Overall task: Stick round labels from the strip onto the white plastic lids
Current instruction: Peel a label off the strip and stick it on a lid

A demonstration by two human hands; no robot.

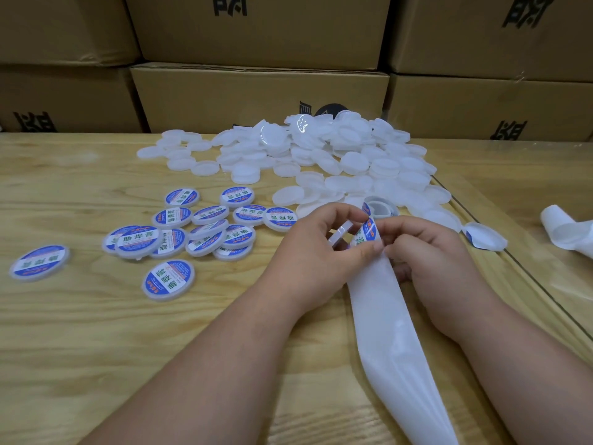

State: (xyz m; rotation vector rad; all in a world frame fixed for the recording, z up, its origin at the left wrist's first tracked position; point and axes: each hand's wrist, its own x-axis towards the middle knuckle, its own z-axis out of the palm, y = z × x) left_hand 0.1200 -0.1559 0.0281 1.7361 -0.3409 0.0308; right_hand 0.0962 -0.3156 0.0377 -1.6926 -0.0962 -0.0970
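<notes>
Closest to me the spent strip (385, 332) runs down the table (96, 348) toward my lap, just bare white backing now. Up at its top end both hands are busy. My left hand (317, 248) has a blank lid (340, 236) pinched on edge between thumb and curled fingers (345, 211). My right hand (426, 248) has its fingers curled round the strip just where the next label (365, 232) is lifting off. The label is half peeled, standing up right beside the lid, maybe touching it, can't quite tell.

So I'd say I'm at the peel-and-place step: next bit is getting the label centred on the lid's flat face and pressing it down without a crease, which means turning the lid face-up toward the sticky side first.

Left of my hands is the done pile (199, 229), a loose bunch of labelled lids, some overlapping, a couple off on their own. Just past my hands sits the label roll (380, 207), and behind that the big heap of blank lids (337, 155). Off to the right there's a curl of used backing (568, 232). Cardboard boxes (256, 91) stacked along the back.
</notes>
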